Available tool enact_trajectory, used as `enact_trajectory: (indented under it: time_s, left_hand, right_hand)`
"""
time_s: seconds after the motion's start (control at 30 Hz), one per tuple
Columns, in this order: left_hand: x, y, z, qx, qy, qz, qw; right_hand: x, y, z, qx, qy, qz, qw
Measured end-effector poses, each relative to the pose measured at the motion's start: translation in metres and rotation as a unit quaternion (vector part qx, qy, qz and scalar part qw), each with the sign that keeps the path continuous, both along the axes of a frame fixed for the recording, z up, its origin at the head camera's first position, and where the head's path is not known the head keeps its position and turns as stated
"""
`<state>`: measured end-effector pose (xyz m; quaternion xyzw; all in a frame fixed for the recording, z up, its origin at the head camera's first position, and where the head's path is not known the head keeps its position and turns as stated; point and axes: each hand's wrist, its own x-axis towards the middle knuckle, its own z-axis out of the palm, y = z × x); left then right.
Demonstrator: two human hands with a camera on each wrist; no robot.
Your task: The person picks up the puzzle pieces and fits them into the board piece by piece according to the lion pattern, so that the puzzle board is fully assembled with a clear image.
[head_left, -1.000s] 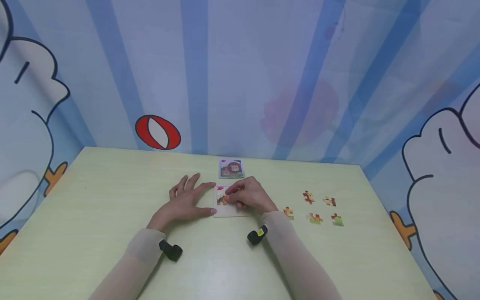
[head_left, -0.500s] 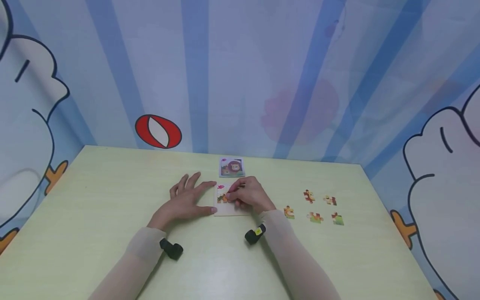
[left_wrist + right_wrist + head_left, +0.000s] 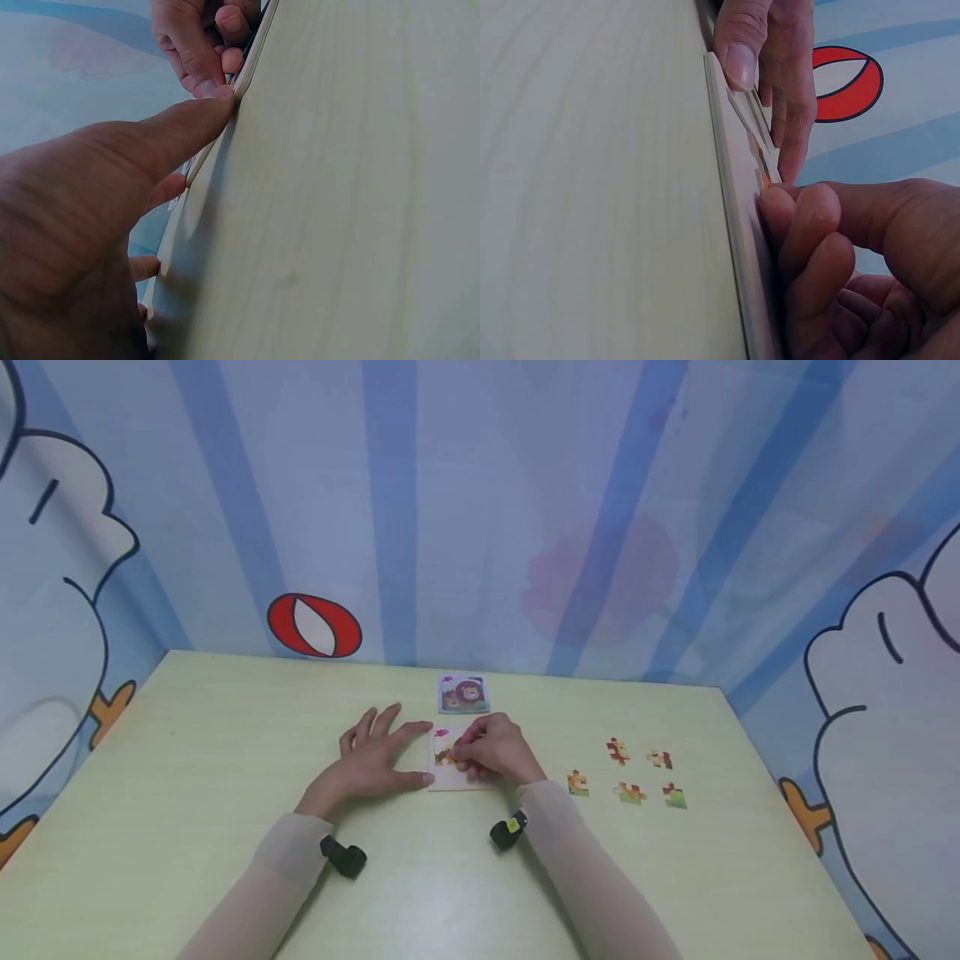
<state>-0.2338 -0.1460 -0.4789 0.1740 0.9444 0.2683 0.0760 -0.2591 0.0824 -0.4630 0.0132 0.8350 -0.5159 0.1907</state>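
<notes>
A small white puzzle tray (image 3: 448, 782) lies flat in the middle of the table. My left hand (image 3: 367, 768) is at its left side, thumb and index finger spread to two corners; the left wrist view has the thumb pressing on the rim. Over the tray, my right hand (image 3: 501, 752) pinches a small orange-edged puzzle piece (image 3: 763, 181) between thumb and fingertips, low at the tray's surface. Fitted puzzle pieces (image 3: 441, 737) with a pink patch fill the tray's upper left. The right fingers hide most of the held piece and the tray's right part.
Behind the tray lies a square lion picture (image 3: 463, 694). Several loose puzzle pieces (image 3: 630, 794) are spread to the right on the pale table (image 3: 225, 735). A blue striped curtain (image 3: 480, 510) hangs at the table's back edge.
My right hand shifts very slightly over the tray, still pinching the puzzle piece. The left hand stays at the tray's left corners.
</notes>
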Motion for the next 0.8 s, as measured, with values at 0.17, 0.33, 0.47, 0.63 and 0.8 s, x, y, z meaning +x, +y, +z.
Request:
enact_trajectory:
  time_s: [0.17, 0.33, 0.47, 0.63, 0.8]
  left_hand:
    - [0.000, 0.000, 0.001, 0.000, -0.005, -0.001, 1.0000]
    - [0.000, -0.001, 0.001, -0.001, -0.004, -0.002, 1.0000]
    - [0.000, -0.001, 0.001, -0.002, -0.005, -0.001, 1.0000]
    - [0.000, -0.001, 0.000, 0.002, -0.007, 0.000, 1.0000]
    - [-0.001, -0.002, -0.001, 0.005, -0.005, -0.003, 1.0000]
  right_hand:
    - [0.002, 0.000, 0.000, -0.006, 0.005, 0.001, 1.000]
    - [0.003, 0.010, 0.001, -0.037, 0.023, 0.036, 0.998]
    - [0.006, 0.019, 0.005, -0.054, 0.039, 0.061, 0.996]
    - [0.009, 0.036, 0.011, -0.037, 0.051, 0.069, 0.996]
    - [0.010, 0.057, 0.017, -0.039, 0.045, 0.052, 0.997]
